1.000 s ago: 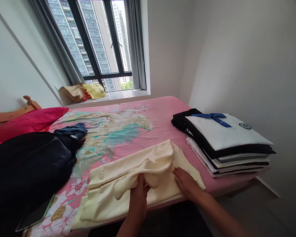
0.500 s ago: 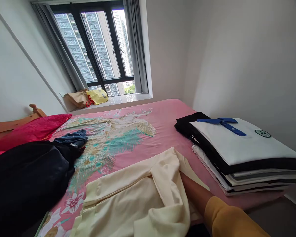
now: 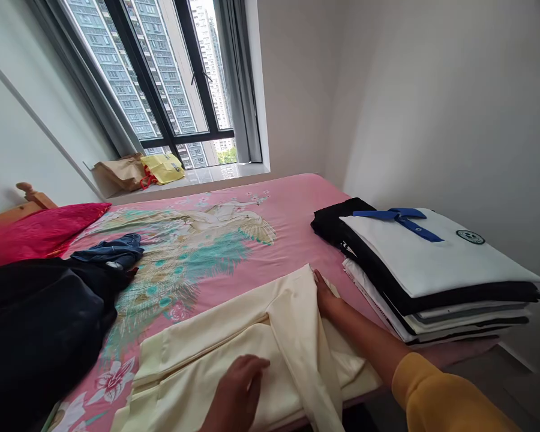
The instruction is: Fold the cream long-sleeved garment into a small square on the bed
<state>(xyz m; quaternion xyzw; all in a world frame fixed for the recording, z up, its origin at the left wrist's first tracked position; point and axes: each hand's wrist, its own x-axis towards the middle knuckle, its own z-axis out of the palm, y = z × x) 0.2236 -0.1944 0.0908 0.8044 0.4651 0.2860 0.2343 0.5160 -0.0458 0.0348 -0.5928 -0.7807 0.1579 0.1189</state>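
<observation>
A pale cream garment (image 3: 234, 354) lies spread on the pink bed near its front edge, with one part folded across it as a narrow strip (image 3: 303, 348). My left hand (image 3: 236, 393) rests flat on the cream cloth, fingers apart. My right hand (image 3: 326, 295) reaches under the folded strip at the garment's far right corner and touches the cloth there; its fingers are partly hidden. The right arm wears a mustard yellow sleeve (image 3: 436, 399).
A stack of folded shirts (image 3: 432, 276), white with a blue collar on top, sits at the bed's right edge. Dark clothes (image 3: 36, 324) and a blue piece (image 3: 110, 252) lie at left, by a red pillow (image 3: 36, 231). Bags (image 3: 137, 171) sit on the window sill.
My left hand let go of the bunched cloth and now lies flat on it. My right hand slid further up to the garment's far corner. The folded part now lies as a flat strip.
</observation>
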